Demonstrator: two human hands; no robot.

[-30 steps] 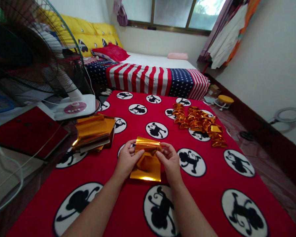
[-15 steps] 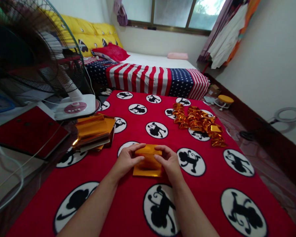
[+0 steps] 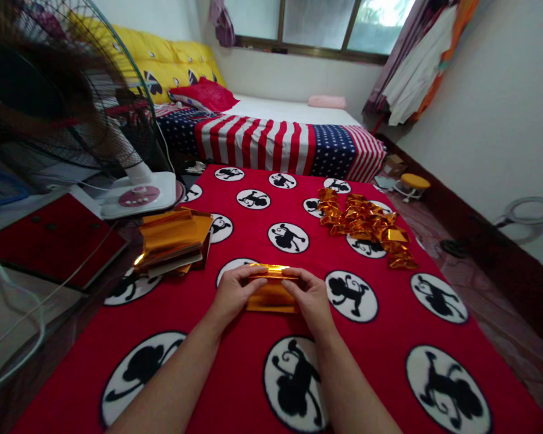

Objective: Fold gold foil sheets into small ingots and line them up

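Over the red blanket (image 3: 380, 349), I have the left hand (image 3: 232, 292) and right hand (image 3: 312, 295) nearly closed, pinching opposite ends of the gold paper (image 3: 271, 303), presumably so its fold lies even.

Both hands up front in a matching pinch, pretty symmetrical tbh
Bare left forearm (image 3: 176, 367) and right forearm (image 3: 355, 374) come up from the bottom edge and angle in toward each other; left hand (image 3: 230, 295) and right hand (image 3: 313, 296) sit near each other but not touching, fingers curled inward, thumbs on the near side pointing at each other just below the index fingers (image 3: 251, 270).
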